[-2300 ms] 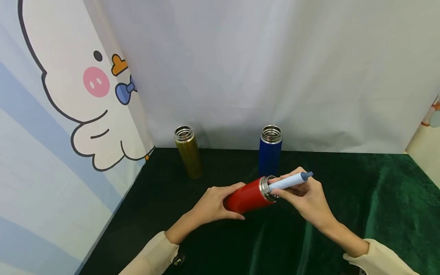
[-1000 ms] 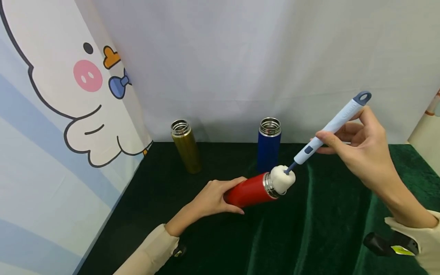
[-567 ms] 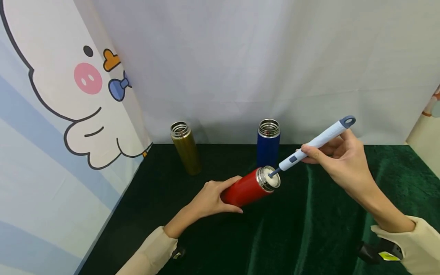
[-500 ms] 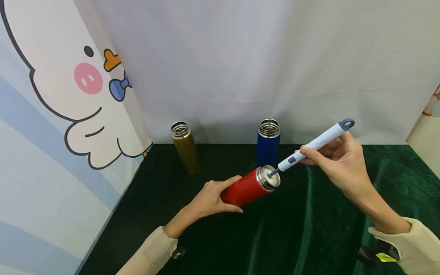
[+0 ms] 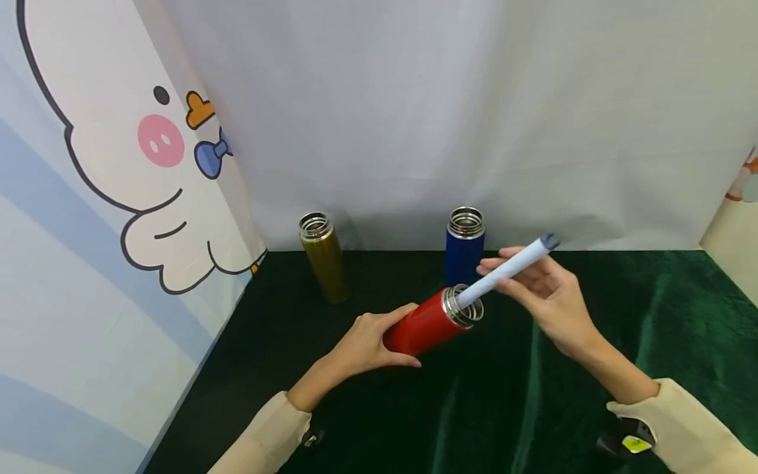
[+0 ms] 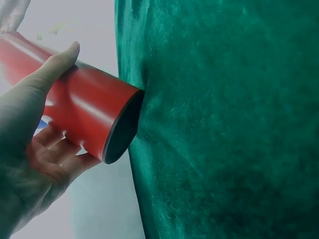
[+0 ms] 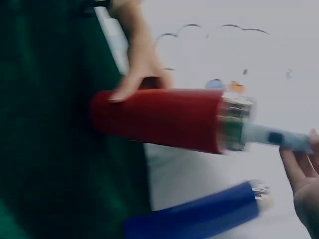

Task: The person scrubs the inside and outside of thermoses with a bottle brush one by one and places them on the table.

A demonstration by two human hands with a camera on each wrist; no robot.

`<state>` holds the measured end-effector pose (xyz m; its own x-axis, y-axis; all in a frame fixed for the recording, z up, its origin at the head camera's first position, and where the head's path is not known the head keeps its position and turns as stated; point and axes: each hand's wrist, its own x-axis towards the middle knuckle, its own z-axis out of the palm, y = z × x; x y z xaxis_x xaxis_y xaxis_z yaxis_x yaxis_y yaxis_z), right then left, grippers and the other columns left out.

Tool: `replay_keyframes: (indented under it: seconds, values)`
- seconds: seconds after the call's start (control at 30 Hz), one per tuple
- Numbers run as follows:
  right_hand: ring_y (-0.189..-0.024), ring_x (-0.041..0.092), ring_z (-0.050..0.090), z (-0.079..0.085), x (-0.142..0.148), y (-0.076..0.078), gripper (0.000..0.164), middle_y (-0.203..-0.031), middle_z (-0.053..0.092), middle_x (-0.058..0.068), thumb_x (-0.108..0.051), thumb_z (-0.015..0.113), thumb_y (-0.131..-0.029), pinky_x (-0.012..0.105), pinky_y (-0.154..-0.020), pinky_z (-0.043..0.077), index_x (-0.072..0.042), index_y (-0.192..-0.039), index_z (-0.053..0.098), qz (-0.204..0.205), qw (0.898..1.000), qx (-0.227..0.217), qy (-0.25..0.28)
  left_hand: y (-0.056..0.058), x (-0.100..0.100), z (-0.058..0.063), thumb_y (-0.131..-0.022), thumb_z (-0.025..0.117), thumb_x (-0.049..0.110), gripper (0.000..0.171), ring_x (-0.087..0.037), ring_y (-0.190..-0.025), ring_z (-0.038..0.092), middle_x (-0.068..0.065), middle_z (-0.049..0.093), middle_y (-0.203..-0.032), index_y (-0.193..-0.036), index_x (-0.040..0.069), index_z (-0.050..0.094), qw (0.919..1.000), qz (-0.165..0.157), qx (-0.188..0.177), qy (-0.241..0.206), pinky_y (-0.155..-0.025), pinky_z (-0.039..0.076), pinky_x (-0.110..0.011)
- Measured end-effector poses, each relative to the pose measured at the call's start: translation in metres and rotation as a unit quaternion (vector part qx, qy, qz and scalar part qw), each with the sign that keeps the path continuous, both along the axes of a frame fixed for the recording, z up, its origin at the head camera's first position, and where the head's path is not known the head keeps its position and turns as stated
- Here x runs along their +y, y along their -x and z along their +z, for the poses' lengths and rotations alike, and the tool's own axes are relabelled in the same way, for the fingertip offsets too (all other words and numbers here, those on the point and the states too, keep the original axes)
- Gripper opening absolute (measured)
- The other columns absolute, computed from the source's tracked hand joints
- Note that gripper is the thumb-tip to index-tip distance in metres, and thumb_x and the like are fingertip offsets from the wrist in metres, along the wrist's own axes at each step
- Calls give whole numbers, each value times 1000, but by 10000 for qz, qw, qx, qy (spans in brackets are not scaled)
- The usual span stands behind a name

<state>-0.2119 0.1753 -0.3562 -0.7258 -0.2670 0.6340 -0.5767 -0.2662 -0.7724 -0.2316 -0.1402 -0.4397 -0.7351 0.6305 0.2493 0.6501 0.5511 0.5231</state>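
My left hand (image 5: pixel 368 343) grips a red bottle (image 5: pixel 419 330) near its base, tilted with its steel mouth up to the right. In the left wrist view the thumb and fingers wrap the bottle (image 6: pixel 94 102), its dark base showing. A bottle brush (image 5: pixel 503 271) with a pale blue handle reaches into the mouth; its sponge head is hidden inside. My right hand (image 5: pixel 551 299) holds that handle between thumb and fingers. The right wrist view, blurred, shows the brush (image 7: pixel 261 134) entering the bottle (image 7: pixel 164 119), with the right hand (image 7: pixel 306 186) at the edge.
A gold bottle (image 5: pixel 327 266) and a blue bottle (image 5: pixel 464 253) stand without lids at the back of the table, under a dark green cloth (image 5: pixel 663 329). Behind them hangs a pale curtain (image 5: pixel 444 118). The blue bottle is just behind the red one's mouth.
A second ago the white sponge head showed at the mouth; now the brush has slid deep into the red bottle. My right hand has moved left with it. The left hand keeps its grip.
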Motion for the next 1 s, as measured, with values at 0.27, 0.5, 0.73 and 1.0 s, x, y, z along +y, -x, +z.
replay_keyframes:
  seconds: [0.27, 0.5, 0.73, 1.0]
  values:
    - [-96, 28, 78, 44, 20, -12, 37, -107, 75, 20, 24, 49, -94, 34, -82, 62, 16, -130, 50, -626, 9844, 831, 1421, -4, 3, -2, -80, 87, 41, 82, -18, -104, 72, -6, 71, -129, -150, 27, 46, 9997, 198, 140, -29, -92, 60, -39]
    - [-81, 25, 77, 57, 23, -20, 41, -92, 74, 19, 32, 61, -80, 33, -67, 62, 12, -115, 54, -1508, 9664, 800, 1921, -3, 1, -6, -80, 87, 41, 83, -17, -102, 72, -6, 72, -127, -150, 26, 45, 9996, 198, 156, -102, -90, 60, -37]
    - [-81, 13, 76, 62, 19, -16, 42, -92, 75, 6, 22, 64, -86, 28, -67, 62, -8, -113, 52, -1589, 9864, -38, 418, -1, 0, -7, -80, 87, 39, 85, -17, -105, 72, -6, 71, -128, -152, 25, 45, 9995, 223, -18, -203, -92, 59, -37]
    - [-79, 11, 76, 41, 11, -13, 36, -92, 78, 1, 20, 64, -88, 26, -72, 62, -9, -109, 56, -1661, 9847, -517, 133, -2, 5, -5, -81, 87, 40, 84, -17, -105, 72, -6, 71, -130, -152, 27, 44, 9993, 216, -100, -272, -93, 59, -37]
